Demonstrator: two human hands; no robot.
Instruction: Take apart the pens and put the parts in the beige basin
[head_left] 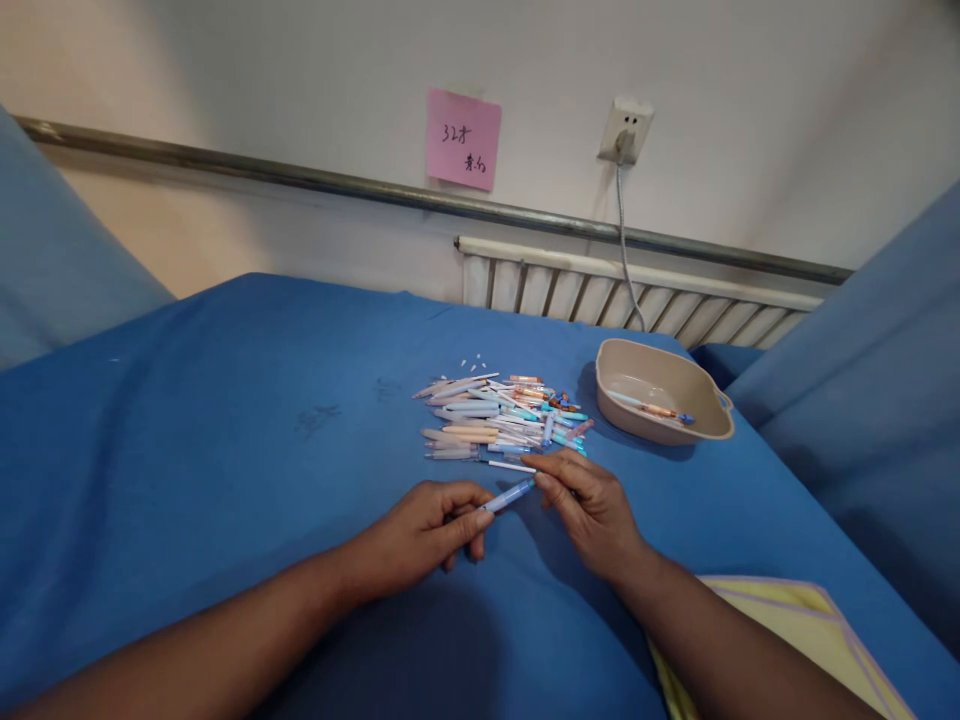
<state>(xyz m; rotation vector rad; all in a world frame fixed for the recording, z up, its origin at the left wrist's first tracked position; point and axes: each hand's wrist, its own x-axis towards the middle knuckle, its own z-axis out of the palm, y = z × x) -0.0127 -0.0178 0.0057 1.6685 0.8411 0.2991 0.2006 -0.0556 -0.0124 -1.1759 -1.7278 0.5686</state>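
My left hand [450,520] is closed around one end of a light blue pen barrel [510,496], thumb on top. The fingers of my right hand [581,500] pinch the barrel's other end, and the exact part between the fingertips is partly hidden. Just beyond the barrel, a thin white refill [511,466] reaches toward my right fingertips; I cannot tell whether they touch it. Past both hands lies a heap of pen parts [480,415], with grey, peach and blue barrels at the left and teal, orange and clear pieces at the right.
A beige plastic basin [720,415] stands at the back right with an assembled-looking pen [652,408] in it. Small white bits [472,361] lie behind the heap. A yellow cloth [795,610] is under my right forearm. Blue cloth [225,420] covers the table; a radiator [555,280] is behind.
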